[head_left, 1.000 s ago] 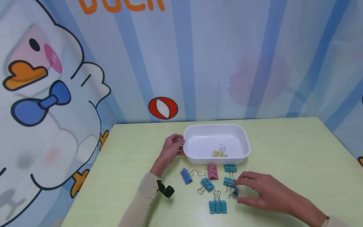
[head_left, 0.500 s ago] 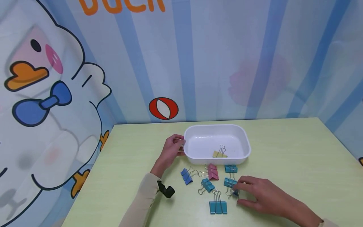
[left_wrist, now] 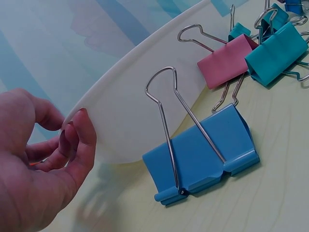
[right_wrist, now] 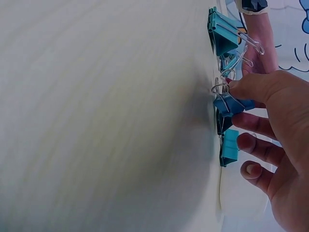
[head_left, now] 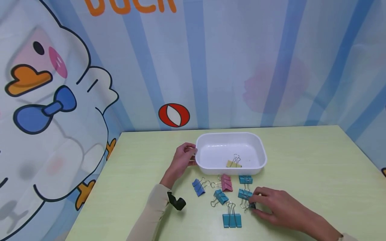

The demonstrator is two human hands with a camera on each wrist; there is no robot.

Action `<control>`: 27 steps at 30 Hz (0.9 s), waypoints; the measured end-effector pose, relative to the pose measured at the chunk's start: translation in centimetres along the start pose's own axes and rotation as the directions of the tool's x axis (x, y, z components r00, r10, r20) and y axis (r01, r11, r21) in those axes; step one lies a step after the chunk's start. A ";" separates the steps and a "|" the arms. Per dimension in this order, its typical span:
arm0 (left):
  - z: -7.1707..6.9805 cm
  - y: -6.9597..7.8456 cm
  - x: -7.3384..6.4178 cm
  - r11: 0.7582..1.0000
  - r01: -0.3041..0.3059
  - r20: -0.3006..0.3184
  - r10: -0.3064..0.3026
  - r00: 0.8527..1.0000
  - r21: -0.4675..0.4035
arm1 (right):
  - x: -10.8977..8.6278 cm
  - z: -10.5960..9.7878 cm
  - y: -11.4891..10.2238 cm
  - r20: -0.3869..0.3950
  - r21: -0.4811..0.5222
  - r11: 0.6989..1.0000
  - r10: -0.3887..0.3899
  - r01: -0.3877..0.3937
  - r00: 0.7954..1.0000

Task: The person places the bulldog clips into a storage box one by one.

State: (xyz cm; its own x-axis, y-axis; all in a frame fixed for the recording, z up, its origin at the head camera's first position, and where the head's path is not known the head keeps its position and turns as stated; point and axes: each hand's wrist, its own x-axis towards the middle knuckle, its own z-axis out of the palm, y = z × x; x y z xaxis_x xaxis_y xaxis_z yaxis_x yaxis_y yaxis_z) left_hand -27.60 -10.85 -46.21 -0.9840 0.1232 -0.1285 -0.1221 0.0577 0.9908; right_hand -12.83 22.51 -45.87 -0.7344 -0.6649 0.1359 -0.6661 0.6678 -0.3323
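My left hand (head_left: 180, 157) pinches the left end of the white plastic tray (head_left: 217, 150), its fingers and thumb on the rim in the left wrist view. A yellow binder clip (head_left: 233, 164) lies inside the tray. My right hand (head_left: 275, 207) holds a small dark blue binder clip (right_wrist: 234, 105) between thumb and forefinger, low over the table; the other fingers are loosely bent. Right beside that hand lies a teal binder clip (head_left: 244, 194). Nearest the left hand is a blue binder clip (left_wrist: 203, 154), standing close to the tray's wall.
A pink binder clip (head_left: 226, 182) and more teal clips, including a large one (head_left: 232, 220) in front, lie on the pale table (head_left: 316, 167) before the tray. A printed cloth (head_left: 229, 67) with a duck hangs behind the table's back edge.
My right hand has moved slightly down and its thumb and forefinger have closed on the small dark blue binder clip, which has lifted or tilted a little. The left hand and tray stay still.
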 end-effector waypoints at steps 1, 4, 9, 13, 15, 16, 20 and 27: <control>0.0 0.0 0.0 1.000 0.003 0.000 -0.003 1.000 0.000 | 0.0 0.0 0.0 0.001 -0.005 1.000 0.005 -0.005 1.000; 0.0 -0.1 0.1 1.000 -0.001 0.001 0.001 1.000 0.002 | 0.0 -0.1 0.0 0.005 -0.020 1.000 0.016 -0.016 1.000; 0.1 0.0 0.1 1.000 0.001 -0.001 -0.001 1.000 -0.003 | -0.1 -0.4 0.0 0.002 -0.042 0.999 -0.007 0.007 1.000; 0.1 0.0 0.1 1.000 0.000 0.002 0.000 1.000 -0.007 | 0.0 -0.9 0.0 0.001 -0.057 0.998 -0.028 0.028 1.000; 0.1 0.0 0.1 1.000 0.000 0.005 0.000 1.000 -0.007 | 0.0 -1.3 0.0 0.004 -0.059 0.998 -0.034 0.034 0.999; 0.0 -0.1 0.2 1.000 0.000 0.006 0.000 1.000 -0.006 | 0.1 -1.4 -0.1 0.003 -0.062 0.997 -0.037 0.037 0.999; 0.1 0.0 0.2 1.000 0.002 0.005 -0.002 1.000 -0.001 | 0.3 -2.2 -0.3 -0.006 -0.077 0.995 -0.058 0.058 0.998; 0.0 -0.2 0.2 1.000 0.000 0.007 0.000 1.000 -0.003 | 1.1 -4.1 -0.5 -0.011 -0.135 0.985 -0.114 0.111 0.993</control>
State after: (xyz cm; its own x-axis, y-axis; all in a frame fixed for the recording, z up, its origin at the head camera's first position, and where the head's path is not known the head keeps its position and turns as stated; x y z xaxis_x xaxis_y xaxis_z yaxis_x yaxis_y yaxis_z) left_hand -27.72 -10.80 -46.40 -0.9832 0.1297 -0.1284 -0.1223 0.0546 0.9910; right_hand -13.83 22.78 -41.73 -0.6554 -0.7327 0.1834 -0.7550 0.6287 -0.1862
